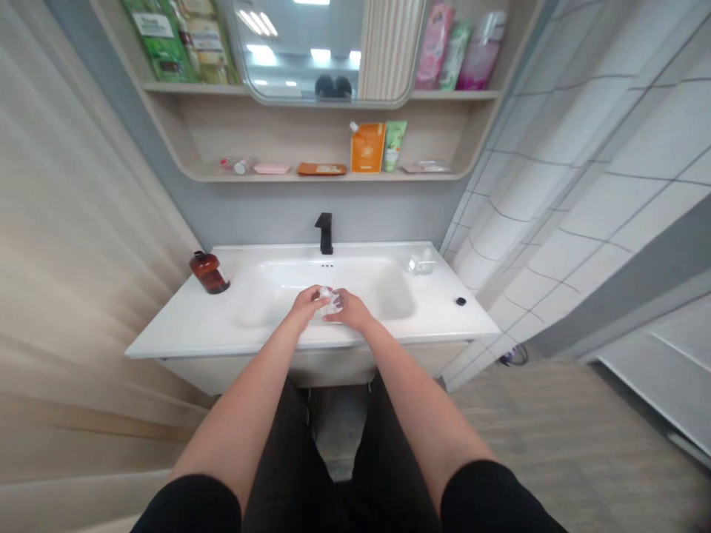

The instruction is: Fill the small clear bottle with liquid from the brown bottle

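Note:
Over the front of the white sink (389, 289), both hands meet around a small clear bottle (332, 303) with a pale top. My right hand (352, 307) wraps its body from the right. My left hand (305, 305) is closed at the bottle's upper left, fingertips near its top; whether they grip the top itself is hard to make out. A brown bottle (209, 274) with a black neck leans on the counter at the left. On the right side stands a clear glass-like container (422, 263), with a small black cap (461, 301) lying nearer the front.
A black faucet (325, 233) rises behind the sink. Above runs a shelf (211, 178) with an orange pouch (367, 148), a green tube (394, 146) and small packets. A mirror (311, 52) hangs between taller bottles. A curtain (72, 244) borders the left, a tiled wall (555, 185) the right.

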A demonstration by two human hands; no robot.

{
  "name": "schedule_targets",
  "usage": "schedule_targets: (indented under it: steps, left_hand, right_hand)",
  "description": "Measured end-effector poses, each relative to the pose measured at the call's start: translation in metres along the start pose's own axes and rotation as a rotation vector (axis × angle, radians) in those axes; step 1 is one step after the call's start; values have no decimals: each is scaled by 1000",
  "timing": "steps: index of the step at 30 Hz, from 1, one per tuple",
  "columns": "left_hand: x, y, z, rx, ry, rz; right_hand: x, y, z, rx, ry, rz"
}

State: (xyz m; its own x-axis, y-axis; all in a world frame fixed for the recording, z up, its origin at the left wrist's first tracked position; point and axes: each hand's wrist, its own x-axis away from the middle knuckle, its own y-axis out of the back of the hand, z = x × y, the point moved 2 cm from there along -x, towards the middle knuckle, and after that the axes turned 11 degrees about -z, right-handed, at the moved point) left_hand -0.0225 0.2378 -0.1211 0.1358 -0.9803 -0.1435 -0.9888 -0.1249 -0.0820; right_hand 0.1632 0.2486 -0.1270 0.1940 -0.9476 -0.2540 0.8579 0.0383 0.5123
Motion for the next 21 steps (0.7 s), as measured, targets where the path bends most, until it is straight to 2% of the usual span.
schedule_targets:
  steps: [9,12,16,21]
  left_hand:
    - [-3,-1,1,-176,-164,-191]
    - [-3,1,2,-333,-174,-236]
    - [-2,8,-2,-571,-164,-371]
    - [3,15,-11,-570,-113,-521]
  right_hand:
    - [4,-4,6,176,121,-124]
    - [7,-5,10,279,147,-136]
    - [9,-9,11,382,177,-116]
    - [8,-14,7,348,115,-70]
